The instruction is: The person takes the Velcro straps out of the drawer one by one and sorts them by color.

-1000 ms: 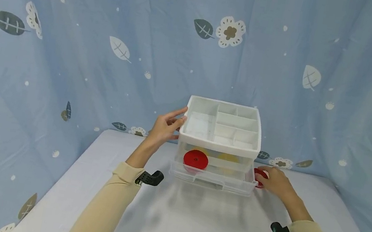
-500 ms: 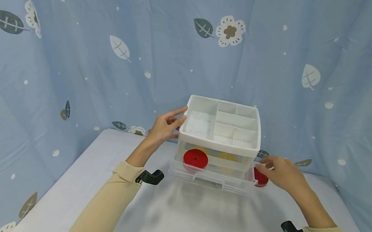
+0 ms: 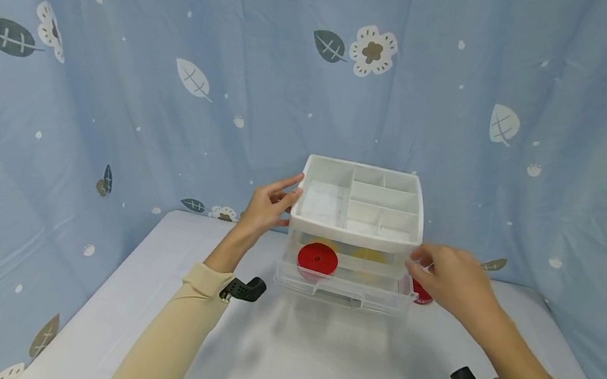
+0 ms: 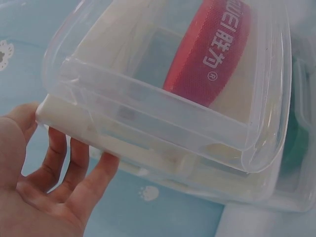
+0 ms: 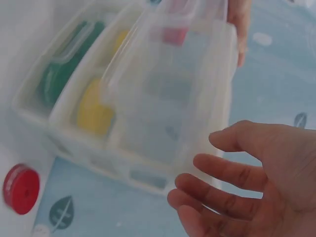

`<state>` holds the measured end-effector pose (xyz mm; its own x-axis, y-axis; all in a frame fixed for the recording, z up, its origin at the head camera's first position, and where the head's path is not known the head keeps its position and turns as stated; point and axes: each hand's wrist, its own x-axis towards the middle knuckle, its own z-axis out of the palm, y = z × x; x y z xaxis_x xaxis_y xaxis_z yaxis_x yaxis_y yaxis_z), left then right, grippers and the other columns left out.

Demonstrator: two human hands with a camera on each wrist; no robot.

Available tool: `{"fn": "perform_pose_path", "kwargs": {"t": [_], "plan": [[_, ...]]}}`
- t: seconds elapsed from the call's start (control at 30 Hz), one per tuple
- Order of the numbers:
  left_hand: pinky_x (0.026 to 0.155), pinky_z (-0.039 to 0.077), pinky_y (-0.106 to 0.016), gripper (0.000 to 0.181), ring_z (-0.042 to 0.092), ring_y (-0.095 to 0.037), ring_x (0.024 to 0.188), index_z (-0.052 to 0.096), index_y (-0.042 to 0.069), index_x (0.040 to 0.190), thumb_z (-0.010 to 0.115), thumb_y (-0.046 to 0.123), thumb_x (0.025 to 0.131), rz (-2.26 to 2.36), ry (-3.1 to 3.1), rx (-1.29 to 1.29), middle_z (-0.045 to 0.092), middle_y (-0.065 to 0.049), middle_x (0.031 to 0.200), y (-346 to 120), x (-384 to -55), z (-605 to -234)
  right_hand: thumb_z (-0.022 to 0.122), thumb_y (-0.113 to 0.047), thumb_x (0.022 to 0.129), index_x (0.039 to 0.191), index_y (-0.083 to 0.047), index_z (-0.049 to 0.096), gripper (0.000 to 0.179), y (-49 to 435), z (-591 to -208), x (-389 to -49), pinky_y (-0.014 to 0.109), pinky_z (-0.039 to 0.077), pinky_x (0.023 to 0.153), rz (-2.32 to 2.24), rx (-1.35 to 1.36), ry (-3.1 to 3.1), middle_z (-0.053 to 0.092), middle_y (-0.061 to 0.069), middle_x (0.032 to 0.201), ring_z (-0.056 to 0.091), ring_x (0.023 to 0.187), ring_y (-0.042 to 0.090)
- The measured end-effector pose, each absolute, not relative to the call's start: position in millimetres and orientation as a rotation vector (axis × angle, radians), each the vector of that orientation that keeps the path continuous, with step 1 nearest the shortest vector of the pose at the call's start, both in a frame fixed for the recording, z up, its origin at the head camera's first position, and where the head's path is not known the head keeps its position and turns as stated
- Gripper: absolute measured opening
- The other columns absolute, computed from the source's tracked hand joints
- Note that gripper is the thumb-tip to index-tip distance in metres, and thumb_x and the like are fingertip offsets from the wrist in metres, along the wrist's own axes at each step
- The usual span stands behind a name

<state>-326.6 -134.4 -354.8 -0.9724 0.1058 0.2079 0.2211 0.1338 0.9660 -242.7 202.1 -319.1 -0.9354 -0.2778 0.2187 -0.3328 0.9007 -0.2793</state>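
A white cabinet point(image 3: 353, 233) with clear drawers stands on the table, one clear drawer point(image 3: 343, 291) pulled out at its front. In that drawer sits a red roll of woven tape point(image 3: 317, 260), white lettering on its side in the left wrist view. My left hand point(image 3: 266, 207) holds the cabinet's left side near the top, fingers along its wall point(image 4: 79, 158). My right hand point(image 3: 455, 277) is by the cabinet's right front corner, fingers loosely bent and holding nothing; touch cannot be told. Partly hidden behind it, another red roll point(image 3: 422, 294) lies on the table beside the cabinet.
Yellow rolls point(image 5: 95, 107) and a green roll point(image 5: 66, 69) show inside the cabinet in the right wrist view. Its top has a divided tray point(image 3: 387, 197). A blue patterned curtain point(image 3: 277, 63) hangs behind the white table point(image 3: 309, 366).
My right hand has let go of the red roll on the table and moved up and left to the cabinet's right front corner. My left hand has stayed in place.
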Motion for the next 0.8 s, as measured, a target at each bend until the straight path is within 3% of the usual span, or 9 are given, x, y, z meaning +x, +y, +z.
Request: {"fn": "perform_pose_path", "kwargs": {"t": [0.3,0.57,0.8], "plan": [[0.085,0.06,-0.043,0.042,0.064,-0.02,0.089,0.053,0.042,0.139,0.06,0.04,0.098,-1.981,-2.31,-0.313,0.064,-0.013,0.114,-133,-327,-355,0.074,-0.03,0.089,0.106,-0.006,0.073,0.029,163,-317,-235,0.032,0.056,0.054,0.43,0.551,-2.822,0.074,0.014,0.098,0.068,0.07,0.023],[0.086,0.06,-0.043,0.041,0.064,-0.02,0.089,0.054,0.044,0.138,0.06,0.041,0.097,-2.001,-2.299,-0.308,0.064,-0.014,0.113,-136,-327,-355,0.078,-0.033,0.084,0.107,-0.012,0.076,0.031,121,-324,-239,0.04,0.061,0.071,0.426,0.672,-2.784,0.076,0.009,0.101,0.072,0.09,0.026],[0.085,0.06,-0.043,0.039,0.065,-0.022,0.091,0.055,0.045,0.136,0.06,0.041,0.097,-1.992,-2.301,-0.315,0.064,-0.014,0.112,-136,-327,-356,0.08,-0.036,0.082,0.093,-0.016,0.079,0.023,90,-332,-234,0.028,0.06,0.074,0.456,0.91,-2.649,0.077,-0.001,0.088,0.071,0.082,0.016]]}}
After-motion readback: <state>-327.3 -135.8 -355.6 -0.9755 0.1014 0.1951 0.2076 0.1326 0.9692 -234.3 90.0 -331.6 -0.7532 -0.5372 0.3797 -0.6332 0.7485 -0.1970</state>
